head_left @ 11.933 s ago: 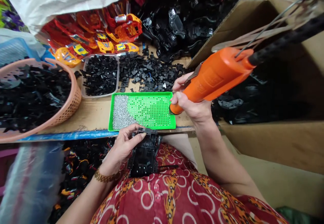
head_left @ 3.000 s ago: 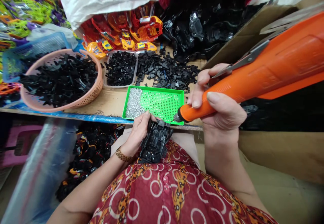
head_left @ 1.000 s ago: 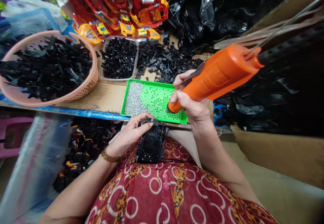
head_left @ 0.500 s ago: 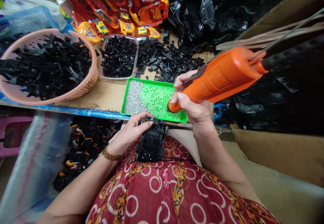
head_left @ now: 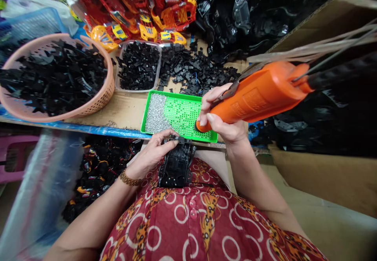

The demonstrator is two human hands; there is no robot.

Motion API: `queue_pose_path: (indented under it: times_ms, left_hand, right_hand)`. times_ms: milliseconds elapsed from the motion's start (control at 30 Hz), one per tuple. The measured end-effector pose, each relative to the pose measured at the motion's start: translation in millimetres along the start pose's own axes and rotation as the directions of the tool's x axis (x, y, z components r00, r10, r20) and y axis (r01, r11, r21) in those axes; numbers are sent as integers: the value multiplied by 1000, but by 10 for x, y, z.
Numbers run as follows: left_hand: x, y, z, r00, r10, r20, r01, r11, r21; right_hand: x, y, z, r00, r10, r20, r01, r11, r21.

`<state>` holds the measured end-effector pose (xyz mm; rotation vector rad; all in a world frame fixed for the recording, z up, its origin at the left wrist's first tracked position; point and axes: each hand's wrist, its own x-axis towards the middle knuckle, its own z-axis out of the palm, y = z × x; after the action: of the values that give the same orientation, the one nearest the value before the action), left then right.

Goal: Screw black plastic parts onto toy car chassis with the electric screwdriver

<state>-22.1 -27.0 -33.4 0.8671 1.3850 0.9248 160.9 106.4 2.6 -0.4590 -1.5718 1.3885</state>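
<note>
My left hand (head_left: pixel 159 147) is closed on the front end of a black toy car chassis (head_left: pixel 176 166), thumb on top. The chassis lies against my lap below the bench edge. My right hand (head_left: pixel 222 113) wraps around an orange electric screwdriver (head_left: pixel 253 96), which is tilted with its nose down to the left. That nose is over the right part of a green perforated tray (head_left: pixel 191 97); its bit cannot be made out. Small silver screws (head_left: pixel 156 113) are heaped at the tray's left end, with others scattered across the holes.
A pink basket (head_left: pixel 110 92) of black plastic parts stands at the left. Beside it is a clear tub (head_left: pixel 160 62) of small black pieces, with more loose pieces (head_left: pixel 194 70) spread rightward. Orange car bodies (head_left: pixel 176 13) lie behind. Cardboard (head_left: pixel 324 178) and cords (head_left: pixel 318 45) are at the right.
The rear of the screwdriver has dropped slightly and shifted a little right, with my right hand turning along. My left hand and the chassis are almost unmoved.
</note>
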Motion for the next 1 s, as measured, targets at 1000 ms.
queue_pose_path:
  times_ms: [1000]
  left_hand:
    - [-29, -47, -10, 996, 65, 54, -71, 991, 114]
  right_hand:
    - [77, -33, 73, 976, 10, -220, 6, 997, 73]
